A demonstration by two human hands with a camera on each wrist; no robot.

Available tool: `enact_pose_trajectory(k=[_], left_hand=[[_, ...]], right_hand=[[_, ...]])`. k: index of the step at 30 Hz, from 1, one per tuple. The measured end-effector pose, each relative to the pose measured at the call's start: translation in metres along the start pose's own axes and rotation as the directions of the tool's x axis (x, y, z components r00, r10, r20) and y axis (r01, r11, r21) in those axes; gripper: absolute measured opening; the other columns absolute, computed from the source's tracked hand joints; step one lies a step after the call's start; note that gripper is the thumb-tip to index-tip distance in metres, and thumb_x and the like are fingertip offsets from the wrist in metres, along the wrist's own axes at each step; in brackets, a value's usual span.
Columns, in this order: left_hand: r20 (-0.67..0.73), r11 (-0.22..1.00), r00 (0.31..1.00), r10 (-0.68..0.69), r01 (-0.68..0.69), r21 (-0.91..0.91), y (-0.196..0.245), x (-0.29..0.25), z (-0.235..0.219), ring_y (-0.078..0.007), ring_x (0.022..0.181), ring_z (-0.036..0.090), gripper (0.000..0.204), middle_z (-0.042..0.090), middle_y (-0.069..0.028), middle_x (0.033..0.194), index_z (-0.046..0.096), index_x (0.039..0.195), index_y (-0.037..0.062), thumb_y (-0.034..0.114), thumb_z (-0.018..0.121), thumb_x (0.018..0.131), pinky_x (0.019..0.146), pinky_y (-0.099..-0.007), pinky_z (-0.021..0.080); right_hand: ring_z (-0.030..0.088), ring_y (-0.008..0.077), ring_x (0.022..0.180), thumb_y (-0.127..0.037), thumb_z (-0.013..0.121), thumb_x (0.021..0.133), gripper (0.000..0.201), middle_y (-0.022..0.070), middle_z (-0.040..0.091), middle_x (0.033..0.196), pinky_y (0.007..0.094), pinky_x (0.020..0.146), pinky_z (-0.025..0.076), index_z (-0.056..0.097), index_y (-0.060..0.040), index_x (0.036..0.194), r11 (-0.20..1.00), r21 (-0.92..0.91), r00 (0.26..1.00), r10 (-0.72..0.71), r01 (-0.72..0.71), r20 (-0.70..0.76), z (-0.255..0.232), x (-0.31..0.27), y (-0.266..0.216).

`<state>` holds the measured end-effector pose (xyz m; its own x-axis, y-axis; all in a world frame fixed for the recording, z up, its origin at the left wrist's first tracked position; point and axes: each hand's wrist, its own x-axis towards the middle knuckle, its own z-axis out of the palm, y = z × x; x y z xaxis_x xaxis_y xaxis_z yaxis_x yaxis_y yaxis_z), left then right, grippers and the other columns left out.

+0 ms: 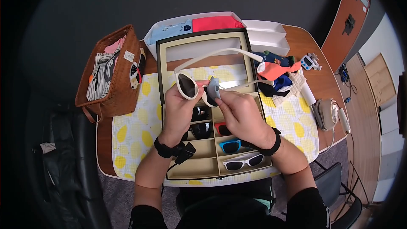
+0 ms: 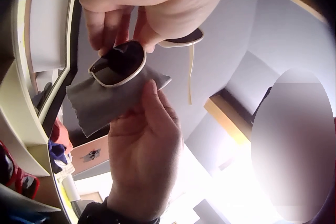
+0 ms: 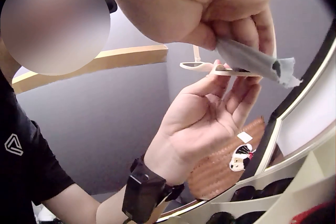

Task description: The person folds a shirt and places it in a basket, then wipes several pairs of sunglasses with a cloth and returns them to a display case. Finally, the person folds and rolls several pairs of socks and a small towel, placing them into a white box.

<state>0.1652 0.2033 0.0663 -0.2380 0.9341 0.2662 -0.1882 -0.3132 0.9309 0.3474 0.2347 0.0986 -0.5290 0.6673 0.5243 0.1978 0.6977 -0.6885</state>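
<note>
White-framed sunglasses (image 1: 187,86) with dark lenses are held above an open case (image 1: 196,168), their temples unfolded and pointing away. My left hand (image 1: 178,112) pinches the frame near the bridge. A small grey cloth (image 1: 214,87) is in my right hand (image 1: 246,117), whose thumb and fingers press it around the other lens. In the left wrist view the cloth (image 2: 107,103) lies behind that lens (image 2: 125,62), and in the right wrist view it covers much of the lens. Below, the case holds several sunglasses, among them a blue pair (image 1: 231,146) and a white pair (image 1: 243,162).
A brown woven basket (image 1: 111,107) of clothes stands at the left. White boxes (image 1: 267,38), one with folded clothes, sit behind the case's raised lid (image 1: 161,65). Socks (image 1: 273,71), a small timer (image 1: 306,62) and a beige corded device (image 1: 325,115) lie to the right.
</note>
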Motion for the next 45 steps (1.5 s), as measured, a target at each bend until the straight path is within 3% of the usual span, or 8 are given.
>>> enact_pose_trajectory(k=[8,13,16,25,32,37,42,45], left_hand=[[-0.019,0.998,0.998,0.066,-0.065,0.02,-0.004,0.001,-0.004,-0.0223,0.103,0.069,0.018,0.07,-0.0183,0.114,0.066,0.113,-0.0086,0.002,0.059,0.1,0.093,-0.0347,0.055],[-0.071,0.996,0.994,0.077,-0.073,0.051,0.001,-0.002,0.002,-0.0176,0.101,0.068,0.013,0.074,-0.0147,0.11,0.07,0.107,-0.0036,0.001,0.067,0.095,0.093,-0.031,0.052],[-0.049,0.997,0.996,0.079,-0.078,0.021,-0.005,-0.006,0.001,-0.0169,0.101,0.068,0.013,0.074,-0.014,0.11,0.07,0.107,-0.0038,0.001,0.068,0.095,0.092,-0.0305,0.053],[-0.04,0.985,0.989,0.139,-0.134,0.112,0.0,-0.003,0.003,-0.0196,0.103,0.069,0.01,0.074,-0.0159,0.11,0.069,0.104,-0.0045,0.0,0.066,0.095,0.092,-0.032,0.053],[-0.047,0.985,0.995,0.085,-0.077,0.157,-0.005,-0.007,-0.001,-0.0194,0.101,0.069,0.011,0.074,-0.0162,0.11,0.07,0.105,-0.0038,-0.001,0.067,0.095,0.092,-0.0322,0.053],[-0.03,0.99,0.995,0.098,-0.094,0.108,0.0,-0.001,0.001,-0.0198,0.103,0.069,0.011,0.073,-0.0163,0.112,0.069,0.105,-0.0041,-0.002,0.067,0.094,0.093,-0.0322,0.053],[-0.07,0.999,0.997,0.029,-0.031,-0.039,0.001,0.0,-0.001,-0.0203,0.105,0.069,0.012,0.073,-0.017,0.111,0.069,0.106,-0.0051,-0.001,0.066,0.095,0.095,-0.0323,0.052],[-0.06,0.992,0.994,0.092,-0.087,0.088,0.0,-0.004,0.0,-0.0205,0.105,0.069,0.012,0.073,-0.017,0.111,0.069,0.107,-0.0053,0.0,0.065,0.096,0.096,-0.0331,0.052]], right_hand=[[0.061,0.0471,0.068,-0.001,0.061,0.092,0.006,0.0253,0.059,0.068,0.0513,0.061,0.047,0.063,0.0042,0.095,0.997,-0.01,0.994,0.075,-0.074,0.084,-0.01,-0.003,-0.023],[0.06,0.0469,0.067,-0.001,0.059,0.095,0.01,0.0248,0.059,0.07,0.0477,0.059,0.046,0.063,0.0063,0.1,0.957,0.198,0.971,0.187,-0.214,0.146,-0.008,-0.005,-0.018],[0.061,0.0473,0.07,0.001,0.058,0.094,0.012,0.0258,0.061,0.074,0.0476,0.06,0.047,0.063,0.0066,0.104,0.986,0.165,0.999,0.041,-0.039,-0.007,0.0,-0.002,-0.011],[0.063,0.0469,0.073,-0.001,0.061,0.092,0.018,0.0276,0.063,0.076,0.049,0.064,0.049,0.064,0.0071,0.108,0.998,-0.041,0.998,0.057,-0.056,0.028,-0.008,-0.004,-0.015],[0.063,0.0456,0.074,0.0,0.061,0.091,0.014,0.0264,0.061,0.072,0.0498,0.065,0.049,0.063,0.0077,0.103,0.988,0.137,0.995,0.066,-0.076,0.073,-0.005,0.001,-0.011],[0.063,0.0467,0.075,0.002,0.059,0.092,0.014,0.0256,0.062,0.076,0.0502,0.065,0.048,0.062,0.0062,0.105,0.993,-0.112,0.997,0.041,-0.033,0.07,-0.003,-0.004,-0.012],[0.062,0.0478,0.076,0.001,0.06,0.091,0.012,0.0257,0.063,0.076,0.0512,0.065,0.048,0.06,0.0054,0.102,0.995,0.062,0.992,0.07,-0.077,0.101,-0.008,-0.003,-0.019],[0.061,0.0482,0.076,0.001,0.06,0.091,0.012,0.0264,0.062,0.076,0.0514,0.065,0.048,0.061,0.0051,0.102,0.996,0.083,0.997,0.034,-0.04,0.076,-0.003,0.001,-0.007]])
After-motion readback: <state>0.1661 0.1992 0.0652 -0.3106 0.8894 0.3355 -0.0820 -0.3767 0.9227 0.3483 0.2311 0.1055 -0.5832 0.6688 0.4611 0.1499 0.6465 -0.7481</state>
